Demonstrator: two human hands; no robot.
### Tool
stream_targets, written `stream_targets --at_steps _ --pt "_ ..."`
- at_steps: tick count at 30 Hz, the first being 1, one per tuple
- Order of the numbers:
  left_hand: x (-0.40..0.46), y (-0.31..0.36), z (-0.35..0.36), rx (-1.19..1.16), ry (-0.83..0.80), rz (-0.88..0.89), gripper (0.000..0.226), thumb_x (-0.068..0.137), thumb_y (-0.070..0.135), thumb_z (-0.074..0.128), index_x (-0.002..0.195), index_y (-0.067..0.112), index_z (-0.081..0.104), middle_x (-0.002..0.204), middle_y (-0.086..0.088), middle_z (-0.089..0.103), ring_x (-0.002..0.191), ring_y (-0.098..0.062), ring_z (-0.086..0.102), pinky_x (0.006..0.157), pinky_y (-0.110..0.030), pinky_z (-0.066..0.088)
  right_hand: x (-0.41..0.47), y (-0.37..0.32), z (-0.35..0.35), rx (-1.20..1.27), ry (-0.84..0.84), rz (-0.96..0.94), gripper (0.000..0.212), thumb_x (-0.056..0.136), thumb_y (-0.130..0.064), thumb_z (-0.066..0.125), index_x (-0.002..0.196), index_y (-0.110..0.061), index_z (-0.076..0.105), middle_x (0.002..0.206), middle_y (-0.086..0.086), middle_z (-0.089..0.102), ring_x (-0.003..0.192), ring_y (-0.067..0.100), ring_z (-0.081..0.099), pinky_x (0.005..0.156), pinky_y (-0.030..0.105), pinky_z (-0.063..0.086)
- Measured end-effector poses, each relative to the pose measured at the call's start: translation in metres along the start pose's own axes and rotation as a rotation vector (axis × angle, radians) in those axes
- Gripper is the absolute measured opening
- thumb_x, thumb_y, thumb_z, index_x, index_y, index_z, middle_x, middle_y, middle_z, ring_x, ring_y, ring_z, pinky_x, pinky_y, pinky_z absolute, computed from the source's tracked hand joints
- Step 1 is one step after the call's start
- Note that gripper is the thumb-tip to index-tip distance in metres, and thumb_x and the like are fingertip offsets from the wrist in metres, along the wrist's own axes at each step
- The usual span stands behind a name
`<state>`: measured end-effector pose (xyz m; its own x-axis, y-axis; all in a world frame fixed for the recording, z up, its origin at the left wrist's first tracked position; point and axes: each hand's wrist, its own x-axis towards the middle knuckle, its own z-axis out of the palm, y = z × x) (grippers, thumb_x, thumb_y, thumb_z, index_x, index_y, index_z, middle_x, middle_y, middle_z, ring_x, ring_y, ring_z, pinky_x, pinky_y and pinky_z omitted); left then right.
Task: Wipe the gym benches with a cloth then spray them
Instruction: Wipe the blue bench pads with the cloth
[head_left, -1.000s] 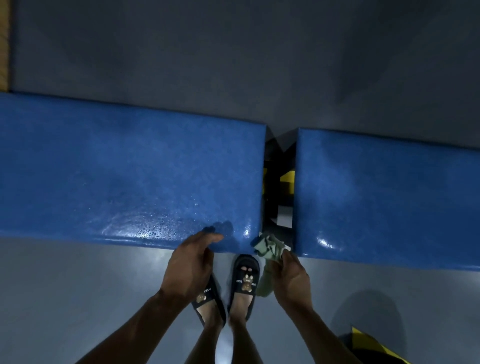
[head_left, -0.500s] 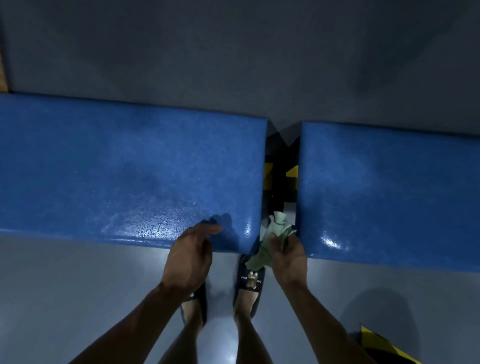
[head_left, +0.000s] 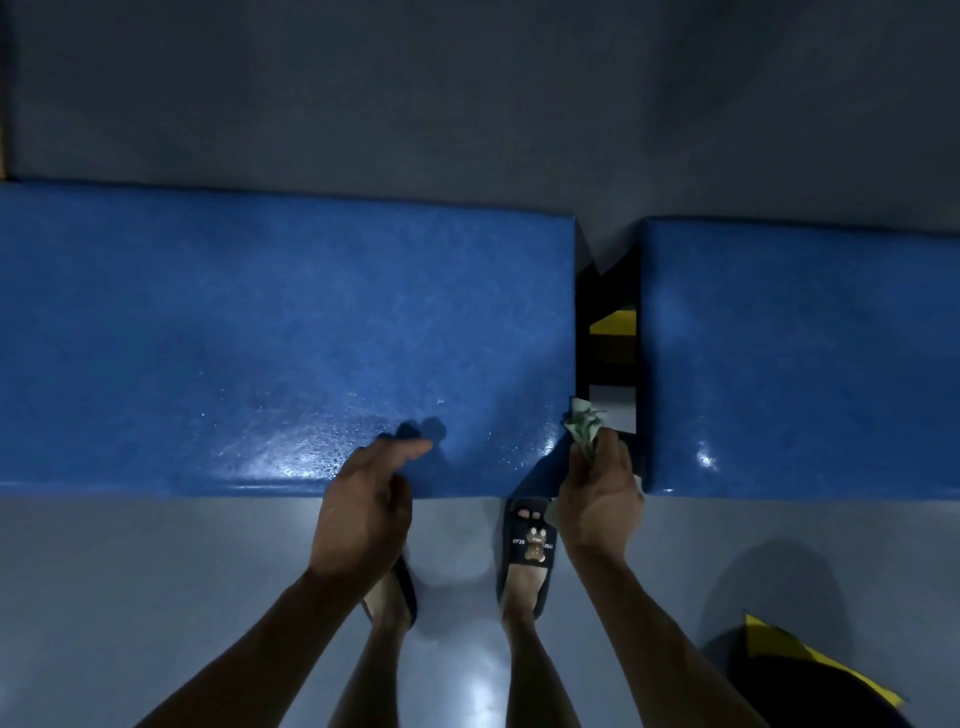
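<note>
Two blue benches span mid-frame, and the right hand pinches a crumpled cloth at their gap while the left hand hovers loosely curled, so the cloth could snag or drop between them.

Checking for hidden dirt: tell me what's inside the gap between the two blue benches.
Inside the gap: black frame with a yellow patch and a pale patch. The cloth covers its near end.

Glossy grey floor, dim light
</note>
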<state>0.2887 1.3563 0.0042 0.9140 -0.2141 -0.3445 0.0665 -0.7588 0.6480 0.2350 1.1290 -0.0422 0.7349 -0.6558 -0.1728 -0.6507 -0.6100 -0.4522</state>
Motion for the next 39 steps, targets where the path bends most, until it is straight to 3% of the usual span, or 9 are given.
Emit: stream_targets --at_steps 4,8,12,16,23,27,33,35,39 --pt "0.002 -0.013 -0.010 0.002 -0.014 0.005 0.050 0.086 -0.006 0.050 0.120 0.028 0.064 0.116 0.011 0.065 0.107 -0.004 0.056 0.090 -0.007 0.038 -0.011 -0.017 0.003 -0.036 0.045 -0.022 0.014 0.096 -0.020 0.047 0.105 -0.010 0.053 0.090 0.007 0.058 0.070 0.026 0.061 0.058 0.031 0.046" --pt "0.005 -0.020 -0.013 0.007 -0.021 0.051 0.046 0.089 -0.001 0.049 0.123 0.027 0.061 0.113 0.007 0.066 0.105 -0.013 0.059 0.089 -0.032 0.051 -0.036 -0.047 0.011 0.011 -0.048 -0.100 0.019 0.093 -0.016 0.051 0.112 -0.017 0.053 0.099 0.006 0.062 0.076 0.026 0.062 0.062 0.033 0.050" --pt "0.010 -0.020 -0.016 0.003 0.012 0.107 0.045 0.084 0.006 0.046 0.122 0.025 0.061 0.111 0.007 0.063 0.101 -0.014 0.058 0.086 -0.030 0.048 -0.074 -0.111 0.041 -0.007 -0.192 -0.432 0.029 0.083 -0.009 0.060 0.111 -0.018 0.058 0.099 0.001 0.065 0.075 0.018 0.064 0.058 0.021 0.044" --pt "0.016 -0.024 -0.026 0.029 0.052 0.079 0.044 0.083 0.008 0.042 0.120 0.022 0.061 0.111 0.007 0.062 0.104 -0.015 0.057 0.089 -0.034 0.048 -0.055 -0.100 0.033 -0.083 -0.254 -0.522 0.030 0.082 -0.020 0.062 0.112 -0.021 0.056 0.096 0.000 0.061 0.066 0.021 0.064 0.049 0.024 0.046" --pt "0.013 -0.021 -0.023 0.004 0.062 0.033 0.049 0.084 -0.011 0.046 0.117 0.020 0.063 0.111 0.015 0.057 0.108 -0.008 0.054 0.092 -0.008 0.035 0.017 0.000 -0.026 -0.070 -0.088 -0.216 0.027 0.089 -0.033 0.040 0.103 -0.012 0.051 0.096 0.008 0.054 0.073 0.034 0.059 0.054 0.042 0.050" --pt "0.010 -0.024 -0.020 -0.011 0.082 0.040 0.046 0.084 -0.007 0.044 0.119 0.018 0.062 0.113 0.009 0.060 0.108 -0.012 0.053 0.092 -0.021 0.039 -0.008 -0.029 0.002 -0.034 -0.011 0.046 0.026 0.088 -0.014 0.053 0.114 -0.013 0.051 0.105 0.011 0.054 0.079 0.037 0.061 0.061 0.043 0.051" --pt "0.010 -0.038 -0.021 0.051 0.107 0.066 0.043 0.082 0.005 0.041 0.118 0.017 0.062 0.112 0.001 0.060 0.102 -0.018 0.054 0.088 -0.027 0.042 -0.086 -0.117 0.053 -0.047 -0.290 -0.498 0.040 0.082 -0.015 0.065 0.119 -0.023 0.054 0.113 0.002 0.059 0.071 0.018 0.065 0.054 0.025 0.050" --pt "0.011 -0.040 -0.024 0.065 0.106 0.056 0.041 0.083 0.008 0.040 0.117 0.017 0.062 0.111 0.001 0.060 0.101 -0.017 0.055 0.086 -0.028 0.043 -0.084 -0.119 0.052 -0.059 -0.413 -0.561 0.044 0.081 -0.020 0.067 0.121 -0.025 0.050 0.114 0.002 0.057 0.074 0.021 0.066 0.055 0.029 0.055" --pt "0.010 -0.038 -0.028 0.043 0.101 0.047 0.045 0.079 0.005 0.038 0.116 0.015 0.063 0.113 0.002 0.060 0.105 -0.016 0.054 0.090 -0.025 0.041 -0.033 -0.068 0.014 -0.153 -0.332 -0.472 0.039 0.086 -0.034 0.055 0.123 -0.024 0.045 0.107 0.005 0.055 0.065 0.029 0.065 0.050 0.039 0.055"
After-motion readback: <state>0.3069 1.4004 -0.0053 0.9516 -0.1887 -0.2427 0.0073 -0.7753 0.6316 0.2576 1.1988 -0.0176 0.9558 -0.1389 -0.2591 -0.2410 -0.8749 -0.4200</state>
